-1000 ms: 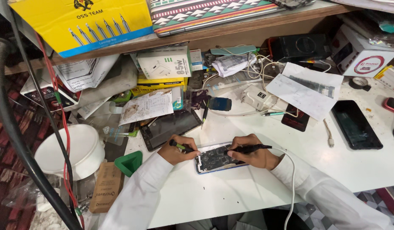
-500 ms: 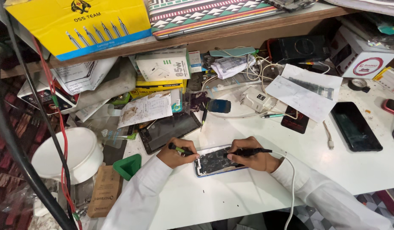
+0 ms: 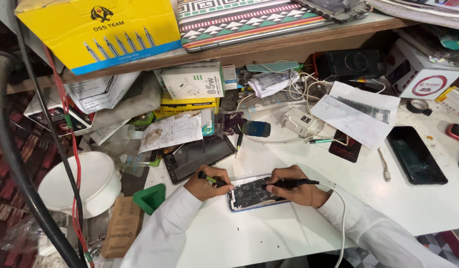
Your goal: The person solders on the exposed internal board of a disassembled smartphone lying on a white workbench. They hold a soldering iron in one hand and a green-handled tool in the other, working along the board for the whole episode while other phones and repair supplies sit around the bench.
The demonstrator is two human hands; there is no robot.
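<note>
left hand [image 3: 205, 184] pinching a green-tipped tool [image 3: 213, 179] | right hand [image 3: 295, 187] gripping a black corded tool [image 3: 295, 183] | opened phone [image 3: 254, 193] lying lower centre (between both hands) | yellow box [image 3: 98, 31] sitting upper left

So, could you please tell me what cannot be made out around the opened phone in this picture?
Head view:
- Opened phone: its parts are too small to tell; both ends lie under the hands.
- Tip of the black corded tool: hidden by the right hand.
- Left hand: its grip covers the green-handled tool tip.
- Elbows: cut by the bottom edge.
</note>
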